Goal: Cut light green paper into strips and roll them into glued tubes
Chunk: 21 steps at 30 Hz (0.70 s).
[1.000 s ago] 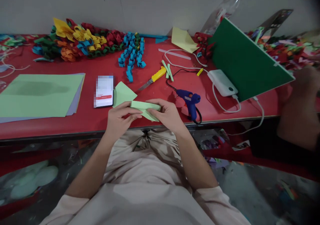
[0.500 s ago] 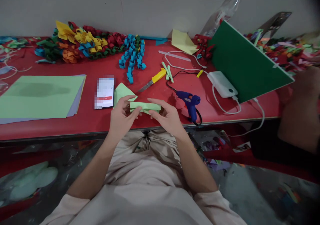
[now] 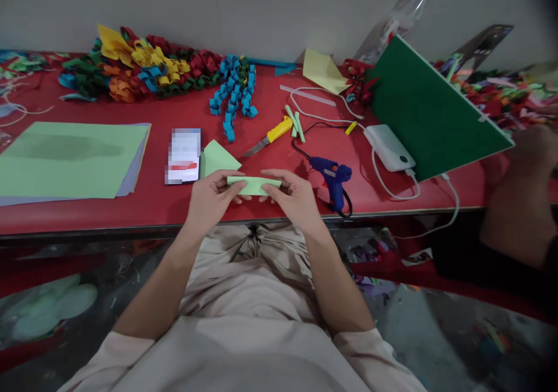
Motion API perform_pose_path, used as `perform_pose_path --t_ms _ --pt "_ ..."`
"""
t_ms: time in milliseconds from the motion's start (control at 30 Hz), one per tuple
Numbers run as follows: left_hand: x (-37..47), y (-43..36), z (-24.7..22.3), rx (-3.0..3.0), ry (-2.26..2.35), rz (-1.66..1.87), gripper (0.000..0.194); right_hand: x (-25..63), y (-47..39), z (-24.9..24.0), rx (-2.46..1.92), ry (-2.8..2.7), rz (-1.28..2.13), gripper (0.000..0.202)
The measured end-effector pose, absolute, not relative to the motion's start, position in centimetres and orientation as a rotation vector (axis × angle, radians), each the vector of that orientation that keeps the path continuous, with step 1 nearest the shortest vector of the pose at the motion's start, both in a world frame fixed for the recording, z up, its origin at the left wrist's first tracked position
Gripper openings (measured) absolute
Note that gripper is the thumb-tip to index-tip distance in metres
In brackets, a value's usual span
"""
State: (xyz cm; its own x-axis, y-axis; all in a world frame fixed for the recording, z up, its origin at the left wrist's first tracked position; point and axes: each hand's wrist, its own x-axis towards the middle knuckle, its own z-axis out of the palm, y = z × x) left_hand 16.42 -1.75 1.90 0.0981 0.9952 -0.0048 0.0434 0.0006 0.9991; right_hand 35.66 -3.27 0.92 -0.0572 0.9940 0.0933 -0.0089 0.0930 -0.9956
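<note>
A narrow folded piece of light green paper (image 3: 253, 186) is stretched between my two hands, just over the front edge of the red table. My left hand (image 3: 213, 199) pinches its left end, thumb on the near face and fingers behind. At the other end, my right hand (image 3: 295, 200) grips it the same way. Behind my left hand lies a loose green paper sheet (image 3: 218, 157), partly beside a phone (image 3: 184, 155) with a lit screen. Right of my right hand rests a blue glue gun (image 3: 332, 174). A yellow utility knife (image 3: 279, 130) lies beyond the hands.
Stacked paper sheets (image 3: 74, 159) lie at the left. Paper chains (image 3: 161, 69) in several colours line the wall. A white power bank (image 3: 389, 147) with cables sits by a leaning green board (image 3: 436, 107). Small green strips (image 3: 297, 123) lie near the knife. Another person's arm (image 3: 523, 200) is at right.
The green paper, which had a gap between its folded layers, now looks flatter and pressed together. Both hands still hold its ends. The camera view has shifted slightly.
</note>
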Motion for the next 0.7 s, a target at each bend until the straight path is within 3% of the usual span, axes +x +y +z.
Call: perform_pose_path --t_ms 267,533,700 --pt "14.3 -1.7 2.2 1.358 1.044 0.979 0.029 36.4 -3.7 1.3 -1.063 -1.408 1.165 0.019" --pt "15.7 -1.5 2.5 1.296 1.138 0.949 0.045 36.5 -3.9 1.8 -1.04 -1.58 1.01 0.019" --pt "16.0 -1.9 2.3 1.311 1.122 0.992 0.043 35.7 -3.8 1.4 -1.14 -1.475 1.102 0.032"
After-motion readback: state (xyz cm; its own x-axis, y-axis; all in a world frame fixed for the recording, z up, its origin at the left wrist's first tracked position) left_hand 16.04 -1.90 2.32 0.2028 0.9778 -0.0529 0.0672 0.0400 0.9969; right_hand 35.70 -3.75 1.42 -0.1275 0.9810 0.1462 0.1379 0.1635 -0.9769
